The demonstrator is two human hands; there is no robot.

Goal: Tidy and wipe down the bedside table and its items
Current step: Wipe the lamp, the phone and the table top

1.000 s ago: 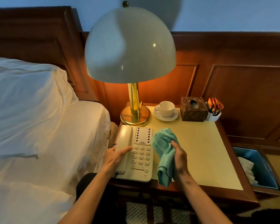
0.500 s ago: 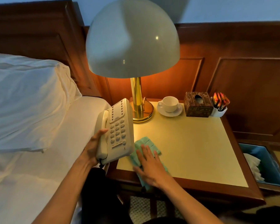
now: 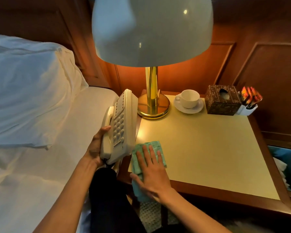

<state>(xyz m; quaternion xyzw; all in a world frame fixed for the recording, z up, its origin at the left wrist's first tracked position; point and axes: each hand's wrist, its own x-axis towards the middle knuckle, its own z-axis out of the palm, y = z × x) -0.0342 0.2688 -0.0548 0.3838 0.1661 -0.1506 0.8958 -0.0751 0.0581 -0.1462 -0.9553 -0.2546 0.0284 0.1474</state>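
A wood-panelled bedroom, a white-sheeted bed at left. On the yellow-topped wooden bedside table stands a brass lamp with a pale dome shade. The left hand, fingers wrapped round it, holds the cream push-button telephone tilted up off the near-left corner, apparently clearing that spot. The right hand, fingers flat and spread, presses a folded green cloth there.
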